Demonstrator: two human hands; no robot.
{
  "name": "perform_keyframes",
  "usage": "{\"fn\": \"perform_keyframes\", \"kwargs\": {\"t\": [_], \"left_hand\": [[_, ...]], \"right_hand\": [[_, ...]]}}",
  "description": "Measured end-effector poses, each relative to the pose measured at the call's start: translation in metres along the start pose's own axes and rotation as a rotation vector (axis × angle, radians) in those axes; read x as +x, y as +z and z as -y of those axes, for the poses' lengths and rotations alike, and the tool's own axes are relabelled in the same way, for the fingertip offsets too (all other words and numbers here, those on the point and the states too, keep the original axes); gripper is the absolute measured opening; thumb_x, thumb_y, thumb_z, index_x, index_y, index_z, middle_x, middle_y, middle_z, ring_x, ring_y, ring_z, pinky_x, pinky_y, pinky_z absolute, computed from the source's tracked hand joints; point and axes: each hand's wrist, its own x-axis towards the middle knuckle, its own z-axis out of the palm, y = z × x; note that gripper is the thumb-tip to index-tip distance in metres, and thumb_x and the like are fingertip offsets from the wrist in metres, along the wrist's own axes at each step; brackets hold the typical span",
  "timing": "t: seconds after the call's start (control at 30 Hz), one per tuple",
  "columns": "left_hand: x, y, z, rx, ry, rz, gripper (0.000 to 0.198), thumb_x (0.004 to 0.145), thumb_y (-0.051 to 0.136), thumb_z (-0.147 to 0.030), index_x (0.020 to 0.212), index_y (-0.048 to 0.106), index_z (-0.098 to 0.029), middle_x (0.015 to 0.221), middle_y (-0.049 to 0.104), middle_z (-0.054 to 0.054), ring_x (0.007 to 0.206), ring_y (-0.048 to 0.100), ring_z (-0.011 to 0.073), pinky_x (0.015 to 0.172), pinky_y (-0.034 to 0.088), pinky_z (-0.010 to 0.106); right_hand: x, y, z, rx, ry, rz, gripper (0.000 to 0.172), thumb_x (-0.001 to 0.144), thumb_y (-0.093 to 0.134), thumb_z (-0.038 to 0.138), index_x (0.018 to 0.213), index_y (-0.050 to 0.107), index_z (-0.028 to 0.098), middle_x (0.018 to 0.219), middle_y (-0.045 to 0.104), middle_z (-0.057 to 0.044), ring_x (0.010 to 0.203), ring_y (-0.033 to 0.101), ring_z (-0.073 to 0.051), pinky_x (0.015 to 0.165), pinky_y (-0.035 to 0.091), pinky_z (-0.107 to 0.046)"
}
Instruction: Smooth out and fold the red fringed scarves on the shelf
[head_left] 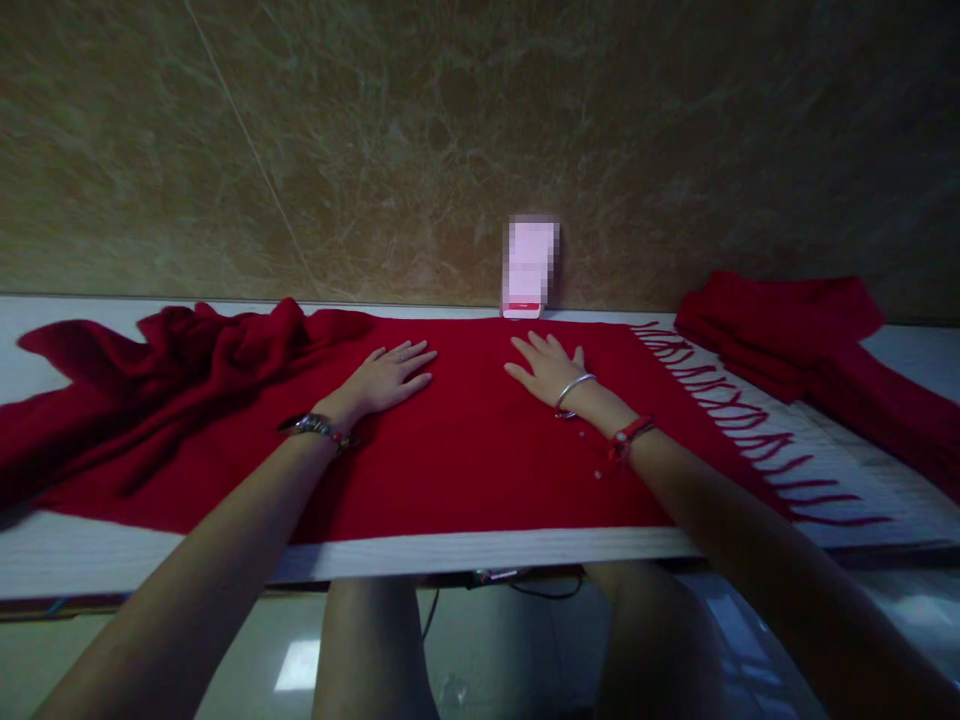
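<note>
A red fringed scarf (480, 440) lies spread across the white table. Its left part is bunched in loose folds, while the fringe (720, 400) fans out at the right end. My left hand (386, 378) rests flat on the smooth middle of the cloth, fingers apart and pointing right. Flat on the same stretch, a little to the right, is my right hand (547, 368), with its fingers spread toward the upper left. Neither hand grips anything. A bracelet and a bangle circle my right wrist, and a beaded band is on my left.
Another red cloth (787, 340) lies folded at the right, beyond the fringe. A phone-like pink device (529, 265), blurred out, leans against the brown marbled wall (420, 150) at the back. The white table's (480, 550) front edge runs just above my legs.
</note>
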Motion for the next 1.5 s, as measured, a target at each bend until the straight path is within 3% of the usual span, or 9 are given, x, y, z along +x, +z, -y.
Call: {"fn": "perform_keyframes", "kwargs": {"t": [0.13,0.23,0.5,0.8,1.03,1.1,1.2,1.37,1.5], "left_hand": [[-0.001,-0.002,-0.003,0.025,-0.009,0.014,0.054,0.094,0.024,-0.041,0.145,0.028,-0.026,0.154,0.022,0.004,0.141,0.019,0.0220,0.112,0.018,0.046],[-0.004,-0.002,-0.003,0.026,-0.019,0.023,0.054,0.094,0.024,-0.041,0.145,0.028,-0.026,0.154,0.022,0.004,0.141,0.020,0.0220,0.113,0.018,0.046],[-0.012,-0.003,0.001,-0.001,-0.156,0.008,0.055,0.094,0.023,-0.042,0.145,0.029,-0.023,0.154,0.022,0.007,0.141,0.020,0.0249,0.112,0.020,0.048],[-0.011,-0.001,0.004,0.000,-0.142,-0.025,0.055,0.094,0.023,-0.043,0.145,0.031,-0.025,0.154,0.024,0.006,0.141,0.022,0.0240,0.111,0.022,0.047],[-0.011,-0.001,0.003,0.015,-0.134,-0.047,0.054,0.094,0.023,-0.042,0.144,0.032,-0.025,0.153,0.026,0.007,0.140,0.024,0.0235,0.110,0.023,0.048],[-0.010,0.000,0.003,0.027,-0.139,-0.053,0.054,0.093,0.024,-0.042,0.144,0.032,-0.026,0.153,0.027,0.006,0.140,0.024,0.0230,0.110,0.023,0.048],[-0.010,0.000,0.003,0.038,-0.143,-0.060,0.053,0.093,0.027,-0.041,0.143,0.034,-0.027,0.152,0.029,0.006,0.139,0.026,0.0232,0.110,0.025,0.047],[-0.011,-0.001,0.003,0.042,-0.149,-0.072,0.053,0.092,0.029,-0.039,0.143,0.035,-0.026,0.151,0.031,0.006,0.138,0.028,0.0227,0.109,0.026,0.045],[-0.012,-0.002,0.003,0.032,-0.142,-0.062,0.055,0.092,0.025,-0.040,0.143,0.035,-0.022,0.152,0.029,0.008,0.139,0.026,0.0220,0.110,0.025,0.045]], "right_hand": [[-0.024,0.011,0.018,-0.010,-0.136,0.120,0.062,0.091,0.029,0.057,0.147,0.023,0.033,0.157,0.015,-0.002,0.142,0.012,-0.033,0.107,0.016,-0.066],[-0.031,0.018,0.001,-0.039,-0.144,0.112,0.056,0.093,0.028,0.050,0.147,0.025,0.034,0.156,0.017,0.000,0.143,0.013,-0.028,0.110,0.016,-0.059],[-0.048,0.018,-0.086,-0.078,0.147,-0.005,0.052,0.094,0.023,0.039,0.145,0.032,0.030,0.153,0.026,-0.003,0.140,0.023,-0.024,0.110,0.022,-0.056],[-0.050,0.017,-0.089,-0.046,0.199,-0.059,0.051,0.094,0.026,0.037,0.142,0.038,0.024,0.151,0.032,-0.006,0.139,0.027,-0.022,0.111,0.024,-0.050],[-0.058,0.013,-0.120,-0.041,0.366,-0.089,0.053,0.093,0.024,0.033,0.142,0.038,0.022,0.150,0.033,-0.011,0.137,0.030,-0.029,0.106,0.029,-0.058],[-0.058,0.010,-0.111,-0.029,0.364,-0.112,0.053,0.093,0.023,0.034,0.143,0.037,0.021,0.151,0.031,-0.011,0.138,0.028,-0.029,0.106,0.028,-0.058],[-0.057,0.009,-0.069,0.019,0.160,-0.127,0.054,0.095,0.021,0.038,0.146,0.031,0.024,0.155,0.023,-0.007,0.141,0.022,-0.026,0.109,0.023,-0.056],[-0.068,0.017,0.003,0.035,-0.205,0.062,0.056,0.094,0.027,0.046,0.146,0.028,0.027,0.155,0.020,-0.004,0.142,0.016,-0.024,0.112,0.018,-0.053],[-0.079,0.018,-0.011,-0.001,-0.194,0.102,0.056,0.094,0.026,0.045,0.147,0.027,0.029,0.155,0.019,-0.004,0.142,0.016,-0.024,0.112,0.017,-0.054]]}}
